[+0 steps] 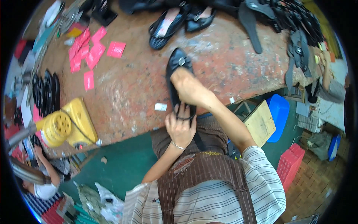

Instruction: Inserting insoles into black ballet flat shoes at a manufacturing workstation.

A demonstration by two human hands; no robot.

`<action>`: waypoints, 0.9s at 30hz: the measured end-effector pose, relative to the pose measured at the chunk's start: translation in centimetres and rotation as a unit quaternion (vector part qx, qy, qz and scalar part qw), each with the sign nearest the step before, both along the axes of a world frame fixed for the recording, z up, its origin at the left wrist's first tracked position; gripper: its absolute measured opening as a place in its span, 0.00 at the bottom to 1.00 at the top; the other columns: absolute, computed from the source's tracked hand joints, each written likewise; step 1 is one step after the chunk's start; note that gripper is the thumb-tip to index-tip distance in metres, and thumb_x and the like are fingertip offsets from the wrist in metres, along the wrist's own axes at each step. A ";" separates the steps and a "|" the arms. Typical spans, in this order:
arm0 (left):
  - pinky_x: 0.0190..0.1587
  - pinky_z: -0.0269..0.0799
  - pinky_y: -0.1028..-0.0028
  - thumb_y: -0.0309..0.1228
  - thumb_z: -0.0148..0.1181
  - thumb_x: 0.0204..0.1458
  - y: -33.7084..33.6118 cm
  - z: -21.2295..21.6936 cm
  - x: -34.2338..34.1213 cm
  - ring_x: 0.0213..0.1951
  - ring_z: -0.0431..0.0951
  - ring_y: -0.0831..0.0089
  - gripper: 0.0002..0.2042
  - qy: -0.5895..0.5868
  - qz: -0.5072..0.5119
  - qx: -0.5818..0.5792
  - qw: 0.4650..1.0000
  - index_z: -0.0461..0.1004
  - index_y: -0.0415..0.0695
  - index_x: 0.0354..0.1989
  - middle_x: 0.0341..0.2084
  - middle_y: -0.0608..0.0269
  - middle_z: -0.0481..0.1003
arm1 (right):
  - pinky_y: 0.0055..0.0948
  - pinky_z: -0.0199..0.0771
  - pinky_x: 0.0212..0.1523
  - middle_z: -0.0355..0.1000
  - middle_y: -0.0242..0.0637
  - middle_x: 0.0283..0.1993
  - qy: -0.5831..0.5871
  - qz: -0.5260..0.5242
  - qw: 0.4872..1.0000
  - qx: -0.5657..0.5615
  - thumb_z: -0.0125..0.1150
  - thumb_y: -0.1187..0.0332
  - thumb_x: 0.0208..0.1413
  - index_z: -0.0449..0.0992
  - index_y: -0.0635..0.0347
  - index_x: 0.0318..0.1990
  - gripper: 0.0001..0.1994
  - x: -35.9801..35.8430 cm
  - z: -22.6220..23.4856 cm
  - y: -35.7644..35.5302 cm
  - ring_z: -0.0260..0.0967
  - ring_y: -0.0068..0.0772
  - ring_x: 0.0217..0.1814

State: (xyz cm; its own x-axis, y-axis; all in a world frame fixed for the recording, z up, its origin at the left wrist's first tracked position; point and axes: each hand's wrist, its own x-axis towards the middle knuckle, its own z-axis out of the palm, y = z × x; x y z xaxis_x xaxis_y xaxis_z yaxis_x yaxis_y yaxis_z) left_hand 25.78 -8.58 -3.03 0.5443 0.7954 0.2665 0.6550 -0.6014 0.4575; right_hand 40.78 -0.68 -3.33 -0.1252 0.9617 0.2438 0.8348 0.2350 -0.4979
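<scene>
Black flat shoe [176, 65] on table [231, 59], toe at 12 o'clock. Right hand [190, 87] fingers clamped over insole; left hand [180, 128] fingers pinching heel rim. Best to keep heel steady, press evenly.

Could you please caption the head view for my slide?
Both hands, left hand and right hand, grip a black flat shoe on a worn workbench.

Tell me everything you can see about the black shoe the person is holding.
The black shoe is a flat slip-on, looks like matte leather or synthetic, with a bow and a round silvery stud at the toe. It lies lengthwise at the worn table's near edge, toe pointing away. The right hand covers its middle; the left hand grips the heel end, which overhangs the edge.
</scene>
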 end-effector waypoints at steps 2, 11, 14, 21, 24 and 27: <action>0.53 0.62 0.53 0.34 0.70 0.42 1.5 0.6 1.0 0.54 0.69 0.51 0.13 -0.023 0.050 -0.030 0.998 0.70 0.43 0.27 0.47 0.50 0.72 | 0.40 0.76 0.43 0.77 0.51 0.32 0.163 0.053 0.966 -0.196 0.57 0.76 0.50 0.79 0.70 0.34 0.07 4.1 1.9 -2.2 0.78 0.49 0.39; 0.59 0.62 0.53 0.23 0.60 0.51 3.7 2.8 -13.5 0.57 0.69 0.48 0.10 0.035 0.103 0.068 0.992 0.63 0.39 0.24 0.55 0.50 0.71 | 0.44 0.71 0.52 0.76 0.51 0.38 -0.191 -0.497 0.841 0.093 0.59 0.65 0.56 0.77 0.63 0.48 0.15 28.7 -1.1 -1.3 0.73 0.52 0.45; 0.55 0.67 0.54 0.30 0.66 0.49 4.4 7.4 -16.0 0.56 0.71 0.49 0.11 0.225 0.158 -0.100 0.956 0.73 0.35 0.33 0.56 0.45 0.70 | 0.46 0.73 0.46 0.76 0.52 0.36 -0.196 -0.429 0.882 0.018 0.58 0.64 0.57 0.71 0.62 0.56 0.20 28.0 -1.5 -2.2 0.73 0.55 0.41; 0.47 0.73 0.59 0.30 0.66 0.48 13.0 11.8 -3.3 0.43 0.77 0.54 0.16 0.087 0.007 -0.021 0.996 0.76 0.38 0.45 0.41 0.49 0.77 | 0.28 0.80 0.44 0.72 0.49 0.55 0.651 -0.256 0.709 0.093 0.54 0.73 0.59 0.56 0.61 0.69 0.29 18.7 7.5 -7.9 0.78 0.40 0.47; 0.54 0.65 0.59 0.30 0.63 0.48 19.9 5.0 8.1 0.54 0.69 0.56 0.23 0.080 -0.052 0.134 0.986 0.70 0.40 0.54 0.50 0.52 0.71 | 0.36 0.82 0.43 0.68 0.55 0.59 0.770 -0.104 0.627 0.053 0.53 0.73 0.61 0.58 0.66 0.67 0.27 16.0 9.6 -11.0 0.76 0.42 0.52; 0.44 0.70 0.61 0.24 0.62 0.43 23.4 3.0 12.8 0.41 0.77 0.60 0.08 0.213 -0.013 0.081 0.974 0.77 0.42 0.34 0.35 0.58 0.75 | 0.34 0.81 0.40 0.72 0.51 0.53 0.646 -0.156 0.746 0.043 0.55 0.67 0.63 0.68 0.72 0.56 0.19 14.7 9.8 -14.3 0.78 0.38 0.46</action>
